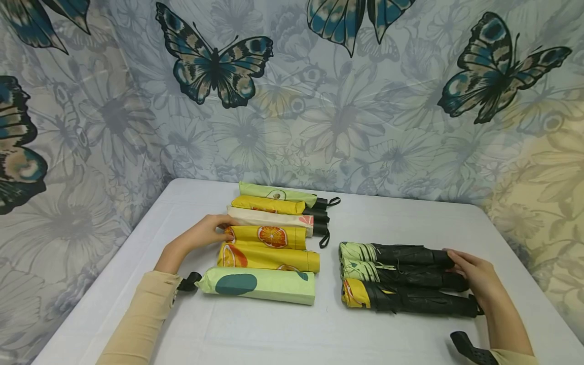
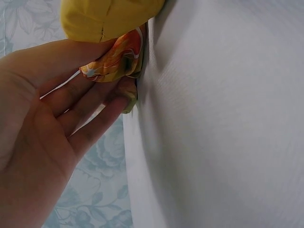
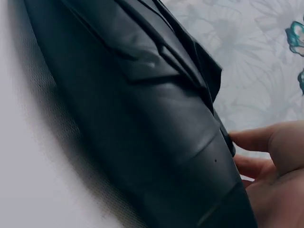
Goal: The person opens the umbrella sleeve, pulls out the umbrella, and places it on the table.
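My left hand [image 1: 211, 230] grips the left end of a yellow umbrella with an orange-slice print [image 1: 283, 237], thumb on its near side. In the left wrist view, my left fingers [image 2: 90, 102] curl around printed orange cloth [image 2: 116, 59], below a plain yellow umbrella end [image 2: 109, 16]. My right hand [image 1: 481, 276] holds the right end of the farthest of three folded black umbrellas, the one with a green leafy tip [image 1: 401, 254]. In the right wrist view, a black umbrella [image 3: 156, 114] fills the middle, and my right hand [image 3: 275, 166] shows past its edge.
Other sleeved umbrellas lie in the left row: avocado-print [image 1: 274, 193], yellow [image 1: 269, 205], cream [image 1: 269, 217], another yellow [image 1: 274, 258], and light green [image 1: 274, 286]. Nearest on the right is a black umbrella with a yellow tip [image 1: 410, 298]. A patterned cloth [image 1: 342, 126] hangs behind the white table [image 1: 255, 334].
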Motion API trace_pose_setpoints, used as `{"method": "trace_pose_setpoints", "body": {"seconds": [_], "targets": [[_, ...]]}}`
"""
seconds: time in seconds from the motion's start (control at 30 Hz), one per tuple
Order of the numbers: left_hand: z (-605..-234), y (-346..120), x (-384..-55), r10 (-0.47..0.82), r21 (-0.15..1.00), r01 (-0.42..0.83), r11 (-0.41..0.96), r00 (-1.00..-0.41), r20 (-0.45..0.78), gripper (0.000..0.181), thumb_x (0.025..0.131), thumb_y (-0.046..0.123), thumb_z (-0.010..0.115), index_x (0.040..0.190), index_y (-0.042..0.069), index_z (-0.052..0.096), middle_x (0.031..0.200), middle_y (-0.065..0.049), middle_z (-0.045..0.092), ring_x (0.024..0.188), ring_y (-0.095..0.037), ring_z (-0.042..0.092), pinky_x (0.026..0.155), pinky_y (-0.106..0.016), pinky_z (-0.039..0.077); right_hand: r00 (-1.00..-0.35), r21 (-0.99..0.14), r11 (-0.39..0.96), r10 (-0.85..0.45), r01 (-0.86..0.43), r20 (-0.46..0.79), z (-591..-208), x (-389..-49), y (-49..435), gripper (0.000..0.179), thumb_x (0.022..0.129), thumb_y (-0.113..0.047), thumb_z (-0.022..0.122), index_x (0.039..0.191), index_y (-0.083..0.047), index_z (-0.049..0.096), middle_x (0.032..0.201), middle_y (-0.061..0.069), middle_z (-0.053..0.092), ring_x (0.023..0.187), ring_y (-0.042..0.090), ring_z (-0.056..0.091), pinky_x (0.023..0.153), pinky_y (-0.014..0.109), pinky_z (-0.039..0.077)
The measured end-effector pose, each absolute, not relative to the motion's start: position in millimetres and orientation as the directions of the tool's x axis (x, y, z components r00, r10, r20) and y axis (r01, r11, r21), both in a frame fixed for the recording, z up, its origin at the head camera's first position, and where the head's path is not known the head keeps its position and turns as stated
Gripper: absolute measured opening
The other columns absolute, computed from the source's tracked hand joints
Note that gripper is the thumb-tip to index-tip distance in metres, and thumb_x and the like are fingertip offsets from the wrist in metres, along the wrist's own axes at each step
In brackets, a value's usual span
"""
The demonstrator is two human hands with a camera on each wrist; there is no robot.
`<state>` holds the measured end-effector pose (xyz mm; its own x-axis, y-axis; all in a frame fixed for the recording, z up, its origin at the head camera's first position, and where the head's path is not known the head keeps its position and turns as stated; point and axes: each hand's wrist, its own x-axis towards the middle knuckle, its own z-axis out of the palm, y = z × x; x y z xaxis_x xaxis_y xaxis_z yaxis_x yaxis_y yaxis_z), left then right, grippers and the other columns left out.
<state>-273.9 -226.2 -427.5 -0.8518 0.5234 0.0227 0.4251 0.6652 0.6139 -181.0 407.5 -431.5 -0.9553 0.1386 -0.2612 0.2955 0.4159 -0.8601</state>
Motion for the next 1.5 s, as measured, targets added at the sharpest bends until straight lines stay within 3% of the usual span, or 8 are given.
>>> {"method": "trace_pose_setpoints", "body": {"seconds": [0.1, 0.2, 0.47, 0.6, 0.7, 0.8, 1.07, 1.5], "targets": [[-427, -226, -273, 0.518, 0.620, 0.418, 0.664, -0.855, 0.022, 0.034, 0.087, 0.008, 0.072, 0.121, 0.008, 0.066, 0.110, -0.009, 0.069, 0.100, -0.022, 0.061, 0.090, -0.042, 0.052, -0.967, -0.773, 0.581, 0.165, 0.256, -0.197, -429, -182, 401, 0.064, 0.103, -0.046, 0.038, 0.145, 0.003, 0.042, 0.115, 0.007, 0.067, 0.076, -0.016, 0.051, 0.095, 0.041, 0.048], [-427, -225, -273, 0.517, 0.616, 0.428, 0.661, -0.855, 0.039, 0.035, 0.087, 0.009, 0.072, 0.122, 0.008, 0.066, 0.111, -0.008, 0.069, 0.100, -0.022, 0.061, 0.092, -0.044, 0.052, -0.973, -0.691, 0.686, 0.182, 0.227, -0.140, -427, -183, 395, 0.063, 0.105, -0.039, 0.033, 0.140, 0.013, 0.040, 0.141, 0.038, 0.040, 0.074, -0.017, 0.045, 0.071, 0.020, 0.047], [-420, -222, -271, 0.497, 0.632, 0.433, 0.642, -0.863, 0.086, 0.035, 0.087, 0.018, 0.074, 0.121, 0.015, 0.067, 0.109, -0.001, 0.068, 0.097, -0.016, 0.058, 0.093, -0.043, 0.051, -0.970, -0.674, 0.699, 0.205, 0.240, -0.133, -423, -184, 392, 0.065, 0.105, -0.039, 0.035, 0.140, 0.015, 0.039, 0.141, 0.040, 0.037, 0.073, -0.011, 0.049, 0.067, 0.020, 0.044], [-415, -218, -274, 0.485, 0.626, 0.454, 0.633, -0.864, 0.137, 0.028, 0.090, 0.021, 0.071, 0.118, 0.015, 0.068, 0.107, 0.000, 0.068, 0.095, -0.016, 0.059, 0.089, -0.042, 0.051, -0.971, -0.669, 0.713, 0.233, 0.210, -0.057, -418, -185, 386, 0.064, 0.104, -0.036, 0.038, 0.141, 0.016, 0.035, 0.138, 0.042, 0.039, 0.097, 0.032, 0.063, 0.073, 0.030, 0.049], [-411, -216, -279, 0.476, 0.603, 0.477, 0.640, -0.862, 0.177, 0.027, 0.092, 0.020, 0.068, 0.118, 0.012, 0.067, 0.109, -0.005, 0.068, 0.097, -0.020, 0.061, 0.087, -0.043, 0.052, -0.970, -0.690, 0.701, 0.243, 0.182, -0.009, -413, -189, 376, 0.068, 0.103, -0.035, 0.040, 0.145, 0.016, 0.026, 0.141, 0.043, 0.035, 0.127, 0.057, 0.038, 0.092, 0.053, 0.046], [-407, -214, -286, 0.462, 0.577, 0.482, 0.659, -0.865, 0.195, 0.030, 0.094, 0.019, 0.066, 0.121, 0.008, 0.065, 0.115, -0.009, 0.067, 0.104, -0.026, 0.060, 0.091, -0.047, 0.050, -0.970, -0.723, 0.674, 0.241, 0.152, 0.020, -410, -195, 365, 0.071, 0.103, -0.036, 0.042, 0.147, 0.016, 0.021, 0.144, 0.043, 0.031, 0.134, 0.060, 0.028, 0.104, 0.068, 0.032], [-401, -214, -304, 0.461, 0.554, 0.445, 0.704, -0.879, 0.120, 0.034, 0.094, 0.020, 0.065, 0.125, 0.006, 0.062, 0.122, -0.013, 0.063, 0.115, -0.031, 0.057, 0.102, -0.052, 0.045, -0.977, -0.792, 0.608, 0.200, 0.061, 0.079, -403, -208, 332, 0.071, 0.102, -0.036, 0.049, 0.148, 0.013, 0.025, 0.148, 0.039, 0.031, 0.139, 0.054, 0.026, 0.114, 0.063, 0.022], [-406, -210, -322, 0.499, 0.566, 0.455, 0.687, -0.862, 0.089, 0.040, 0.086, 0.022, 0.076, 0.122, 0.009, 0.064, 0.115, -0.009, 0.064, 0.105, -0.024, 0.060, 0.094, -0.042, 0.051, -0.996, -0.831, 0.554, 0.087, 0.054, -0.006, -400, -234, 267, 0.074, 0.100, -0.043, 0.052, 0.153, 0.001, 0.024, 0.154, 0.027, 0.032, 0.144, 0.043, 0.029, 0.115, 0.060, 0.029]]}}
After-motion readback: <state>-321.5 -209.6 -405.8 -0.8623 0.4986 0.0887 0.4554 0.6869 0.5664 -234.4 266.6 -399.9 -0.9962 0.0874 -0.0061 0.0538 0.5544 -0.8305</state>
